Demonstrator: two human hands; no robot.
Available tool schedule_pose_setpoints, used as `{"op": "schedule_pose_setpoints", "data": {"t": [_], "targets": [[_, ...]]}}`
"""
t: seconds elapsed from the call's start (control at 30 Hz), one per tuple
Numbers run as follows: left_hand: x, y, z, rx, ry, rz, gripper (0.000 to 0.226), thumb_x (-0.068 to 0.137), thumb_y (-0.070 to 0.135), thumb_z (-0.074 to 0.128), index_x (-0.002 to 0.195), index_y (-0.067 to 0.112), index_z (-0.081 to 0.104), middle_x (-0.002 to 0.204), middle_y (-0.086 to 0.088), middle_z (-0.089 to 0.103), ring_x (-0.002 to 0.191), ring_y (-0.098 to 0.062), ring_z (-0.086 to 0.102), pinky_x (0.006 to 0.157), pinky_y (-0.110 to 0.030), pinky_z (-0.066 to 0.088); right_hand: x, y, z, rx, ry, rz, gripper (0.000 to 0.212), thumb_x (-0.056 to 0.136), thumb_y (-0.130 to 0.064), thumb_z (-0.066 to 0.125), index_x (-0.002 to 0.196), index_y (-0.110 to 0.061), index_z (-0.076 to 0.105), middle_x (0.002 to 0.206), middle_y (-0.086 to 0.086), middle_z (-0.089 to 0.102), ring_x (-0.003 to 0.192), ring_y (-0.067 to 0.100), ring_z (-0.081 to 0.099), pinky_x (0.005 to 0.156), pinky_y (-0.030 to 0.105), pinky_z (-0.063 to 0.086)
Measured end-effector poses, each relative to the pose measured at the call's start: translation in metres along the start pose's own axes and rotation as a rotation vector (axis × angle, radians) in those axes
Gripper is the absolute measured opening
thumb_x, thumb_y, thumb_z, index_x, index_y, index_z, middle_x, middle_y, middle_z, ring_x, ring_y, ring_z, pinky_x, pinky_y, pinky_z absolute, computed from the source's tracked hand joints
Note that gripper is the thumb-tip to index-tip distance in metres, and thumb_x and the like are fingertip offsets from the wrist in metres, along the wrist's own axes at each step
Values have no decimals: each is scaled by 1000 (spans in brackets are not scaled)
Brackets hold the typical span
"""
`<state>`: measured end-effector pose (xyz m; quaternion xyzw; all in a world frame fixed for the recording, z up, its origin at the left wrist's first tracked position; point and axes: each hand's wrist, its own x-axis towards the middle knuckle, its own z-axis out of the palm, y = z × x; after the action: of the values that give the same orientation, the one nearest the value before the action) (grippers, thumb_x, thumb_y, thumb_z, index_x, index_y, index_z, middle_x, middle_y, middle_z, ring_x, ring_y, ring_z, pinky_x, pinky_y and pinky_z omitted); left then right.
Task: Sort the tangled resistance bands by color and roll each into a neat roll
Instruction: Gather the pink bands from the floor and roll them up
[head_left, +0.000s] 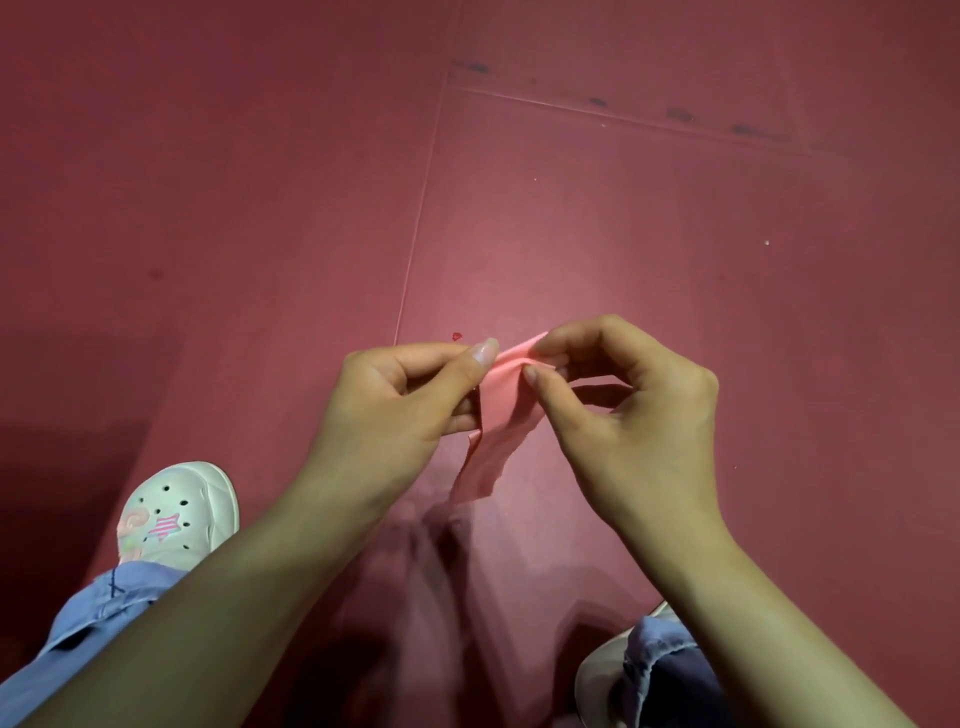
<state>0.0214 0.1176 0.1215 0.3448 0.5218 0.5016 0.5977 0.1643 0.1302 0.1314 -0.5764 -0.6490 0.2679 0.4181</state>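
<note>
A pink resistance band (501, 395) hangs in front of me above a dark red floor. My left hand (400, 400) pinches its top edge from the left with thumb and fingers. From the right, my right hand (618, 410) pinches the same top end between thumb and forefinger. The band's loose length droops down between my forearms, and its lower end blends with the floor colour. No other bands are in view.
The dark red floor mat (623, 218) has a seam running up from the hands and dark marks at the far right. My white clog (179, 512) with a star charm stands at lower left; another shoe (602, 675) shows at lower right.
</note>
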Motion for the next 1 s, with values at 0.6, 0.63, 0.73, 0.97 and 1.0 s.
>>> {"op": "schedule_pose_setpoints", "data": {"t": [0.6,0.63,0.73,0.97,1.0], "targets": [[6,0,-4,-169,299,-50,13,79,-1,70,85,10,75,73,-4,75,64,-10,71,57,-16,54,-2,6,5,57,-197,273,42,74,-22,79,107,-33,54,101,-14,61,92,1,61,78,31,55],[6,0,-4,-197,320,-65,12,79,0,70,86,9,74,73,-4,75,65,-10,71,56,-16,54,-3,4,7,53,-194,264,39,74,-21,79,102,-32,54,101,-13,61,92,1,61,77,31,55],[7,2,-6,-271,374,-113,10,81,3,70,88,8,72,74,-3,75,66,-9,71,56,-17,54,-6,-2,11,32,-183,213,31,71,-20,80,85,-23,52,87,-9,61,82,8,61,71,34,54],[2,3,6,-402,345,-141,6,82,-2,66,85,1,69,69,-6,73,60,-12,71,50,-16,52,-12,-12,26,25,-288,266,26,69,-37,81,62,-19,64,61,-10,67,57,5,62,58,28,53],[2,3,8,-409,338,-141,5,82,-3,65,84,0,69,67,-6,73,59,-11,70,49,-16,52,-12,-11,27,15,-265,277,25,70,-36,80,61,-18,64,61,-10,67,57,5,62,59,30,53]]}}
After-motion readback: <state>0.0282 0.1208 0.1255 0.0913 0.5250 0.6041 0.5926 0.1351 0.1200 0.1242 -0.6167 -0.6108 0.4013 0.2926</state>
